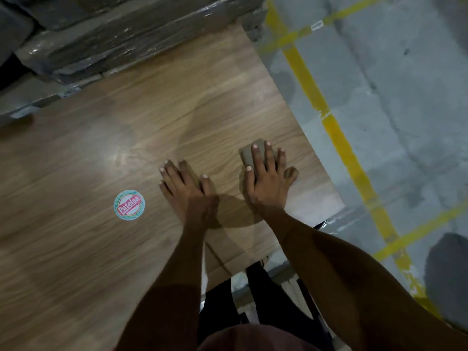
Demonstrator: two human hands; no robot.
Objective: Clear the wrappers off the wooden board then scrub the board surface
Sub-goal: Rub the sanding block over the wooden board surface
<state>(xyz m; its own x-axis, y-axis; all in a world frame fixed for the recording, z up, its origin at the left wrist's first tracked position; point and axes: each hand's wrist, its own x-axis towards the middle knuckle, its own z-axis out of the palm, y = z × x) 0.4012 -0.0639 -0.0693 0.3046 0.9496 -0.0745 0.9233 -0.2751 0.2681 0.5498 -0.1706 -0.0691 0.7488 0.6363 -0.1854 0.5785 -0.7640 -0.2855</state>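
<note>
A large wooden board (106, 249) fills the left and middle of the head view. My right hand (267, 178) presses flat on a grey-brown scrubbing pad (249, 154) near the board's right edge, fingers spread over it. My left hand (187, 188) lies flat on the bare wood just to the left, fingers apart, holding nothing. A round sticker (128, 204) with red lettering is stuck on the board to the left of my left hand. No loose wrappers show on the board.
Plastic-wrapped stacked panels (121, 36) lie along the board's far edge. To the right is grey concrete floor (405, 97) with yellow painted lines (336, 133). My dark trouser legs (253, 300) stand at the board's near corner.
</note>
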